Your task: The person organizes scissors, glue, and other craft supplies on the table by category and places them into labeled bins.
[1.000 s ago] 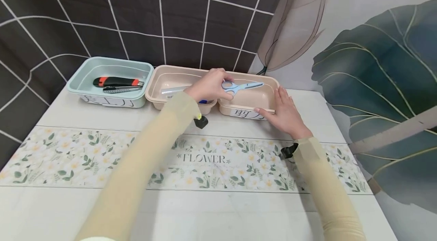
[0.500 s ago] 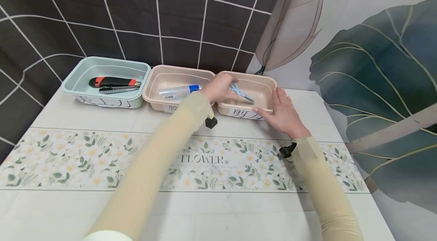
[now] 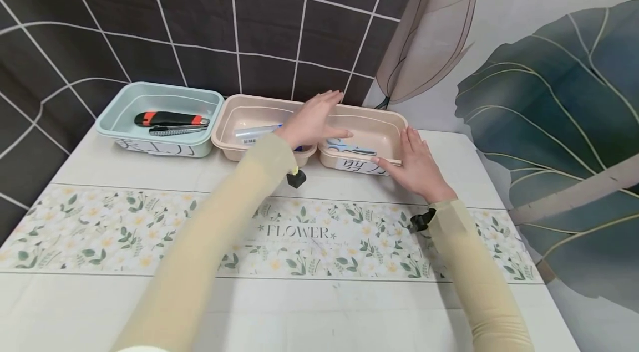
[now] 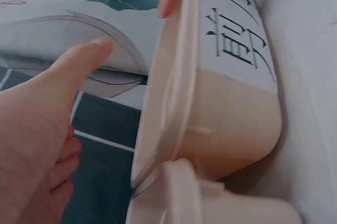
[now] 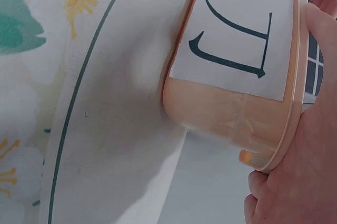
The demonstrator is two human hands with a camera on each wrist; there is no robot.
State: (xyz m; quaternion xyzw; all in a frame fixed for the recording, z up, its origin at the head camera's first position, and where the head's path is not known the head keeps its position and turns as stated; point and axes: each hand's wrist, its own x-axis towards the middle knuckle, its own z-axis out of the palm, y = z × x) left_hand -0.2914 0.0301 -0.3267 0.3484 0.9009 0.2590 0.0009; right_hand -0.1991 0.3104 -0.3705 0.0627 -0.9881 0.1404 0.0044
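Note:
My left hand (image 3: 310, 122) hovers over the neighbouring rims of the two peach bins, fingers extended and thumb apart, with nothing in it. Below its thumb, light-blue scissors (image 3: 356, 149) lie in the right peach bin (image 3: 381, 129). This bin bears a white front label (image 5: 231, 39) with dark characters. My right hand (image 3: 418, 166) holds the bin's right front corner, thumb at the front rim and fingers along the right side. The left wrist view shows my left hand (image 4: 37, 113) apart from the bin.
In the middle peach bin (image 3: 244, 105) lies a clear glue tube (image 3: 252, 133) with a blue cap, partly hidden by my left hand. The light-blue bin (image 3: 117, 105) holds a black-and-red utility knife (image 3: 167, 118) and a grey one (image 3: 177, 129). A dark gridded backdrop (image 3: 199, 19) stands behind.
My left hand lowered the scissors into the right peach bin and let them go, then rose and moved slightly left with its fingers spread. The right hand stays at the bin's corner.

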